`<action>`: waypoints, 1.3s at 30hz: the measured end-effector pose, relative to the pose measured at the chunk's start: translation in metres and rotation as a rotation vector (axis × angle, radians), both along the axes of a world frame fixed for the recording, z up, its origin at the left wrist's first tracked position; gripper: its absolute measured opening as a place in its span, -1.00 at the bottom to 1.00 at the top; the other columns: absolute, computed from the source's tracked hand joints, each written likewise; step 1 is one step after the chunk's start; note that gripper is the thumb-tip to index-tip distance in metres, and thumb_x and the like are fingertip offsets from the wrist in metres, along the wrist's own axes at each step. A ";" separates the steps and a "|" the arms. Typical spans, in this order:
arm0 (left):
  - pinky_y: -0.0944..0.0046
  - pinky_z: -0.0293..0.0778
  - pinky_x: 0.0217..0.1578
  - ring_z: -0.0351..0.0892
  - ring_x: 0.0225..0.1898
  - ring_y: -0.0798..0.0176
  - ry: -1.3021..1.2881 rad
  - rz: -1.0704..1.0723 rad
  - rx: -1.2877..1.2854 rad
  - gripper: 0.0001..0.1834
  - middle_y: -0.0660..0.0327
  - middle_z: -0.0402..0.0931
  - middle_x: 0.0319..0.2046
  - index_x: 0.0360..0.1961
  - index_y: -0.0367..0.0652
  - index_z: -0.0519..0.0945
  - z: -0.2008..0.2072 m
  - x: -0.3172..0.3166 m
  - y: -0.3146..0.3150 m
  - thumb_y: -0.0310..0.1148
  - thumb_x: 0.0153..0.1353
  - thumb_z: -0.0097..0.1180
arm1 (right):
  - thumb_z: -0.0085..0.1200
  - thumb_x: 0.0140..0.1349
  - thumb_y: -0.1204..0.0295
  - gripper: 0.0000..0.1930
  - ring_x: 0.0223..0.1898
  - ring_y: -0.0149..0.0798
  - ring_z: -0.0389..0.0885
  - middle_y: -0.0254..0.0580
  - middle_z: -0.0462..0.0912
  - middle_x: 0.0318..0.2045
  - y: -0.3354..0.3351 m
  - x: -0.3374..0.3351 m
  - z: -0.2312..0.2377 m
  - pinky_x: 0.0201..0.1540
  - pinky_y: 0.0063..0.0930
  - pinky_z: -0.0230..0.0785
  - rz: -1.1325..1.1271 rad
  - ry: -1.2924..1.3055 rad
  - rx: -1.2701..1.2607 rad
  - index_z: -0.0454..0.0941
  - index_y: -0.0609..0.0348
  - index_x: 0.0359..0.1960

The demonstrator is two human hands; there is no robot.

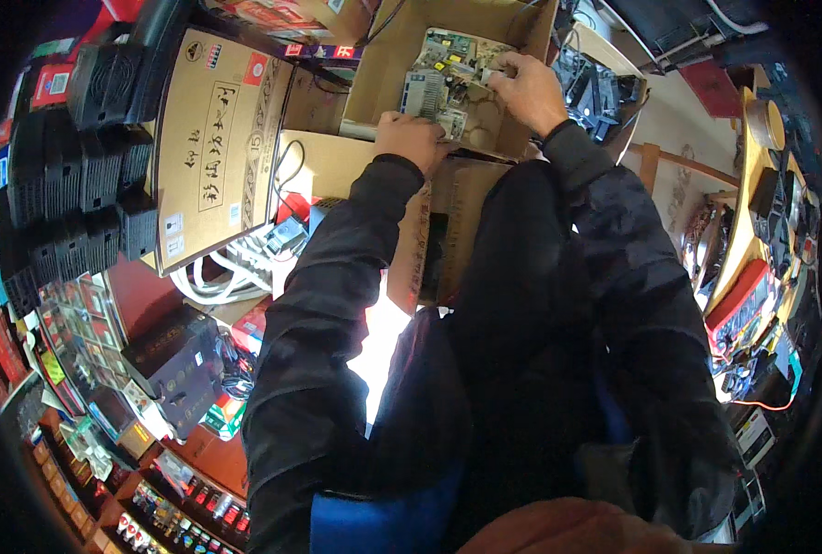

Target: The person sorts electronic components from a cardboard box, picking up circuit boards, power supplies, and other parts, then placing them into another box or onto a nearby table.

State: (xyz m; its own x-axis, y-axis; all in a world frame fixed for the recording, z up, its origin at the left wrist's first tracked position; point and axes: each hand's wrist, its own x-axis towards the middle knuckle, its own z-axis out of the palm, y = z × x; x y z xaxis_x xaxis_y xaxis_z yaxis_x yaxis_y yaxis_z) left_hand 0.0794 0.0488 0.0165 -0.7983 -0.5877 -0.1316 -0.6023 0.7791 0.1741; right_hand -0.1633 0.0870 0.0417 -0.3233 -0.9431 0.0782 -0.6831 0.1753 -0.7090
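A circuit board (471,70) with small parts, yellow pieces and a ribbed silver heat sink (422,95) is held inside an open cardboard box (374,85). My left hand (411,140) is closed at the board's near left corner, its fingers curled and partly hidden. Over the board's right side, my right hand (527,90) has thumb and fingers pinched at the edge. Whether it also grips a small part there is too small to tell.
A large printed carton (210,148) stands to the left, beside stacked black slotted units (97,175). White coiled hose (231,268) lies below it. Dark cables and adapters (595,92) fill a box on the right. A wooden shelf (748,231) with tools runs along the far right.
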 end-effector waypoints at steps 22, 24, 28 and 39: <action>-0.05 0.55 0.06 0.63 0.03 -0.15 -0.253 -0.008 0.260 -0.50 -0.01 0.64 0.05 0.20 0.09 0.60 -0.001 0.015 0.016 -0.36 0.18 0.09 | 0.26 0.28 0.17 -0.66 -0.42 -0.21 0.63 -0.06 0.67 -0.49 0.232 -0.036 0.018 -0.26 -0.29 0.43 -0.171 -0.355 0.354 0.70 0.29 -0.28; -0.07 0.58 -0.01 0.67 -0.03 -0.12 -0.182 -0.112 0.219 -0.51 -0.01 0.67 -0.02 0.16 0.11 0.63 -0.005 0.009 0.010 -0.37 0.15 0.09 | 0.25 0.29 0.19 -0.67 -0.38 -0.12 0.65 -0.02 0.69 -0.45 0.245 -0.051 -0.008 -0.23 -0.25 0.45 -0.228 -0.337 0.310 0.69 0.29 -0.25; -0.05 0.59 -0.01 0.69 -0.05 -0.10 -0.171 -0.173 0.168 -0.45 0.02 0.67 0.00 0.20 0.11 0.61 -0.007 0.003 0.007 -0.38 0.11 0.11 | 0.25 0.26 0.25 -0.69 -0.23 0.02 0.74 0.10 0.74 -0.32 0.257 -0.089 -0.069 -0.10 -0.23 0.52 -0.422 -0.268 0.215 0.70 0.27 -0.14; 0.11 0.56 0.14 0.62 0.13 0.03 -0.097 -0.083 0.230 -0.32 0.14 0.61 0.18 0.21 0.14 0.64 -0.014 0.013 0.014 -0.55 -0.02 0.13 | 0.27 0.19 0.16 -0.45 0.08 0.20 0.63 0.20 0.67 0.04 0.188 -0.113 -0.235 0.19 -0.11 0.45 -0.247 -0.134 0.357 0.58 0.17 0.18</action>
State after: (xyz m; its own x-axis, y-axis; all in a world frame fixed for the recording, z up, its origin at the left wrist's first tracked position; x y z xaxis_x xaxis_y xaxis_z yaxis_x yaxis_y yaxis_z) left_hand 0.0923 0.0632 0.0023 -0.8198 -0.4663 -0.3324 -0.5603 0.7731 0.2973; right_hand -0.2758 0.2751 -0.1930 -0.5272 -0.7967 -0.2957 -0.4964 0.5711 -0.6538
